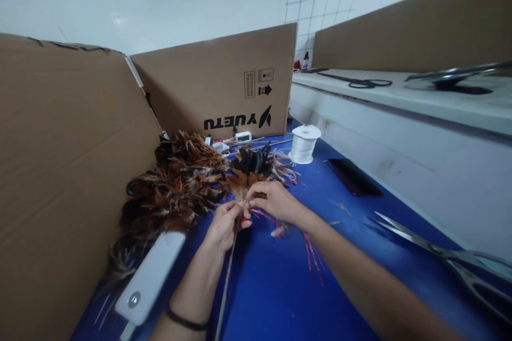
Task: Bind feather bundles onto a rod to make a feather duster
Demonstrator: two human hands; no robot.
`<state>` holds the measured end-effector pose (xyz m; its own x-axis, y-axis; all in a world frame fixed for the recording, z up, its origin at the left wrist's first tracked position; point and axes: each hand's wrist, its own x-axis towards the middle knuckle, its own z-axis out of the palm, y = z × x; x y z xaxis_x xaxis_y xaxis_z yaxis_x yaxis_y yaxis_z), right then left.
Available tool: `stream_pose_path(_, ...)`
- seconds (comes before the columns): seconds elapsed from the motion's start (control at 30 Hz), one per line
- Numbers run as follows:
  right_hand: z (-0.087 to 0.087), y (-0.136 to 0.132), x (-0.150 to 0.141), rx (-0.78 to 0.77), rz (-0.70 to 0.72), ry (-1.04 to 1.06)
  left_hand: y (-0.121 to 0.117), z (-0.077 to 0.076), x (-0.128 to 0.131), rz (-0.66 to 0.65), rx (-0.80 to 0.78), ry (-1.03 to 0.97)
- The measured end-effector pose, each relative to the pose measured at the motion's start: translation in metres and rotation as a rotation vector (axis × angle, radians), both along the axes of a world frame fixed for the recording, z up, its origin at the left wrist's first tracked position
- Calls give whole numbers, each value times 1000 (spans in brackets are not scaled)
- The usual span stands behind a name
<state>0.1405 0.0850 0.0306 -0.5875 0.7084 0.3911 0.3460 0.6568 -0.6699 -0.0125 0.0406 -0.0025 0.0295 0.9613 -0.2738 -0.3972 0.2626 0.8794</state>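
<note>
Because my view comes from the head camera, the cardboard box [208, 85] looms largest; its print reads YUETU, upside down to me, beside an arrow mark and small characters I can't make out. Below it lies the blue tabletop [276, 293], with a loose heap of brown and black feathers [172, 186] along the left. I see open scissors [434, 249] at the right and a white device [150, 279] near the left forearm. The left hand [221, 226] is closed in a pinch around the feather bundle [239, 182] at its lower end, over the table's middle; the right hand [278, 201] has thumb and forefinger pinched on its neck, though I can't tell whether they also grip thread. I judge the bundle very light, its vanes soft and easily crushed, its smooth quills stiffer and liable to slip, so the neck is the place to hold. Smaller still are the dark phone [355, 176], the white spool [303, 144] and thin red strands [313, 258].
</note>
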Motion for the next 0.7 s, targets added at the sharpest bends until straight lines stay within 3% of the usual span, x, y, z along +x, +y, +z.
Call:
stream_pose_path(0.17, -7, 1, -4, 147, -78, -23, 2, -4, -2, -13, 16, -17)
stream_pose_path(0.43, -12, 7, 3, 190, -221, 121, 5, -5, -4, 25, 8, -30)
stream_pose_path(0.7, -11, 2, 16, 248, -473, 171, 8, -9, -8, 31, 0, -54)
